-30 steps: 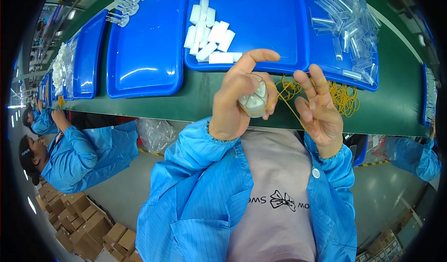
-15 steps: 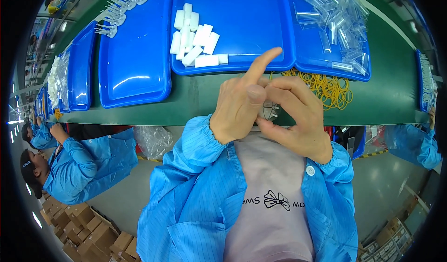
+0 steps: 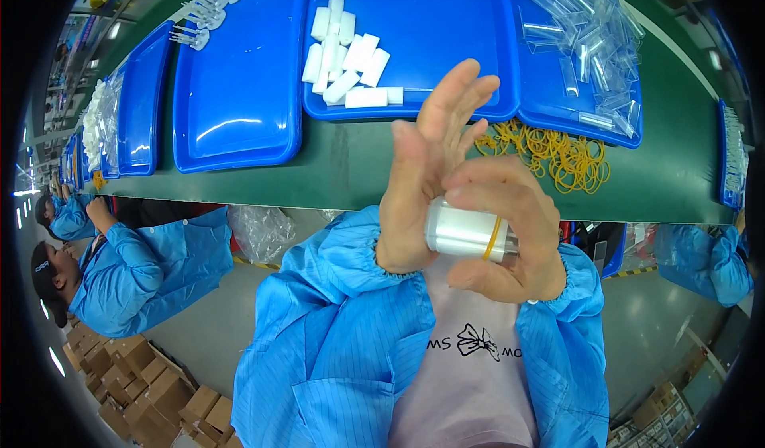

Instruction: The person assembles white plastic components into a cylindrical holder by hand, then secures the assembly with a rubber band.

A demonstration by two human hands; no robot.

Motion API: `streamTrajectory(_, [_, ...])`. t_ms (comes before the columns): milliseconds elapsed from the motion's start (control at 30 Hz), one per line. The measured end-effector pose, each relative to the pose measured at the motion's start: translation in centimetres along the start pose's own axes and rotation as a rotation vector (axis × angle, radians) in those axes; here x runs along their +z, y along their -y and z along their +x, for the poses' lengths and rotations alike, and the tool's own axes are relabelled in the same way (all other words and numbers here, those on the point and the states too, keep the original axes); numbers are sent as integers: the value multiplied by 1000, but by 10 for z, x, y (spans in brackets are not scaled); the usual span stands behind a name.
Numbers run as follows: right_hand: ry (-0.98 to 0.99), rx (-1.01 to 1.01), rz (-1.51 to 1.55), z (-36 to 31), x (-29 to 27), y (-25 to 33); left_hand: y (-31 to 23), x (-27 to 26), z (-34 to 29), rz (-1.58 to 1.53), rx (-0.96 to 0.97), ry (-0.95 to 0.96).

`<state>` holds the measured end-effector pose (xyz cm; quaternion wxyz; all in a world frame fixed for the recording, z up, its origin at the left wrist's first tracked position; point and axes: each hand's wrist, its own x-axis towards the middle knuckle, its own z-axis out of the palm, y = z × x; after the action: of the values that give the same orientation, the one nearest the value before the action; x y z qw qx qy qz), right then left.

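In my right hand (image 3: 526,223) is a short clear plastic cylinder (image 3: 460,230) with a whitish inside, fingers and thumb curled round it. A yellow rubber band (image 3: 494,239) circles the cylinder near its right end. My left hand (image 3: 422,169) is open, its fingers stretched up and away from me, and the base of its palm is against the cylinder's left end. A heap of yellow rubber bands (image 3: 570,157) lies beyond my right hand on the green table (image 3: 351,161).
White foam-like blocks (image 3: 343,58) sit in the middle blue tray (image 3: 430,18). Clear plastic pieces (image 3: 586,42) fill much of the right tray (image 3: 534,109). Pronged white parts (image 3: 209,10) line the left tray (image 3: 239,89). A co-worker in blue (image 3: 135,265) is at the left.
The cylinder has turned sideways and now shows its side and rubber band. My left hand has opened, more fingers stretching out, while my right hand has come slightly toward me.
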<state>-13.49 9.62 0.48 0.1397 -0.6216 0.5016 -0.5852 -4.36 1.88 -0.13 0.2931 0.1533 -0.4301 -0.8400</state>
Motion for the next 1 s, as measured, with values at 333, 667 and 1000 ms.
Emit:
streamTrajectory(333, [-32,-62,38,-7,10,12,-9,9,-15,52,48,71])
streamTrajectory(667, [-93,-268,-210,-7,12,23,-2,10,-22,-37,82,172])
streamTrajectory(1000, [-9,-230,-288,11,-2,8,-1,-2,2,-40,5,211])
